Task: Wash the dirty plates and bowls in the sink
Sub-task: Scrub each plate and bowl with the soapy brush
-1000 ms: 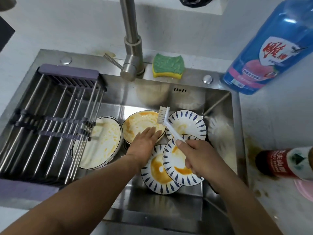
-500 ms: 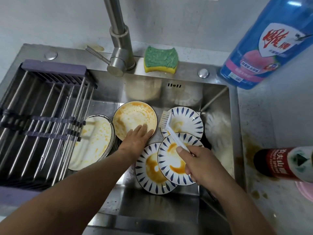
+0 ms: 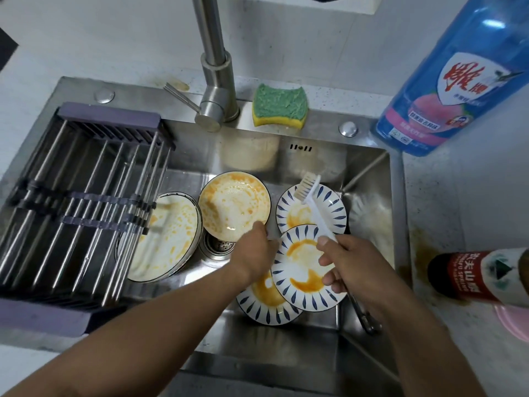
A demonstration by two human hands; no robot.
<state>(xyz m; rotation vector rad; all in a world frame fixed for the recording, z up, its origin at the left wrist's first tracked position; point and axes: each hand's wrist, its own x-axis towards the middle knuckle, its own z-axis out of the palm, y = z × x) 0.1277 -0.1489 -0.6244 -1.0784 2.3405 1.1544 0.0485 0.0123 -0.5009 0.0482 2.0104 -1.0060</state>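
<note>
L hand (image 3: 253, 253) is gripping near rim of the round orange-stained white bowl (image 3: 233, 204), fingers curled on it; bowl is sitting tilted above the drain in the stainless steel sink (image 3: 315, 159). R hand (image 3: 352, 267) is clamping handle of the white plastic dish brush (image 3: 316, 209), bristles hovering over rearmost of 3 blue-leaf-patterned round plates (image 3: 303, 265), overlapping, sauce-smeared. Big dark-rimmed white plate (image 3: 169, 233) is lying partly under the grey roll-up drying rack (image 3: 86, 193). Green/yellow sponge (image 3: 279, 106) is sitting on sink ledge by the steel faucet (image 3: 214, 67).
</note>
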